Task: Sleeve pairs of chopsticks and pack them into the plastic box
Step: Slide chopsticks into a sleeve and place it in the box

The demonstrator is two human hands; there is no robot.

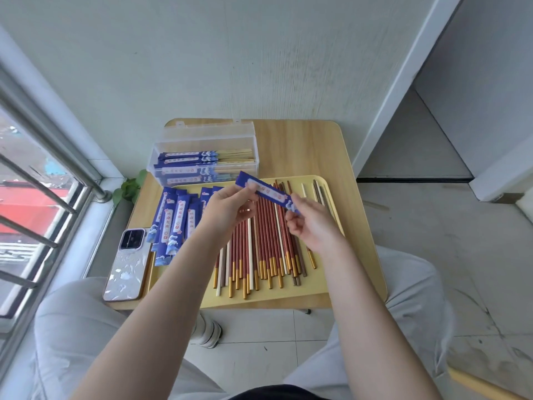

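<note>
my left hand (pixel 230 207) pinches the upper left end of one blue paper sleeve (pixel 266 194), fingers curled round its edge. my right hand (pixel 310 223) pinches the lower right end of the same sleeve, thumb and fingertips clamped on it. the sleeve is held in the air above the tray, slanting down from left to right, printed face up. whether anything is inside it i cannot tell.

below my hands lies the yellow tray (pixel 288 297), resting on a small wooden table (pixel 311 148). on the tray's right and middle — a loose spread of chopsticks (pixel 259 249), mostly red with gold tips, a few white and brown ones among them, all lying roughly lengthwise toward me. on the tray's left part sits a pile of empty blue sleeves (pixel 176 223), overlapping one another.

at the far left of the table stands the clear plastic box (pixel 245 145), lid open and leaning back toward the wall. inside it lie several sleeved pairs (pixel 187 163), stacked flat, blue sleeves to the left and pale chopstick ends showing to the right.

a phone (pixel 128 264) in a pale case lies face down at the table's near left edge, just beside the tray. my knees, in light trousers, are on either side of the table — a green plant (pixel 129 187) shows by the window sill at left.
</note>
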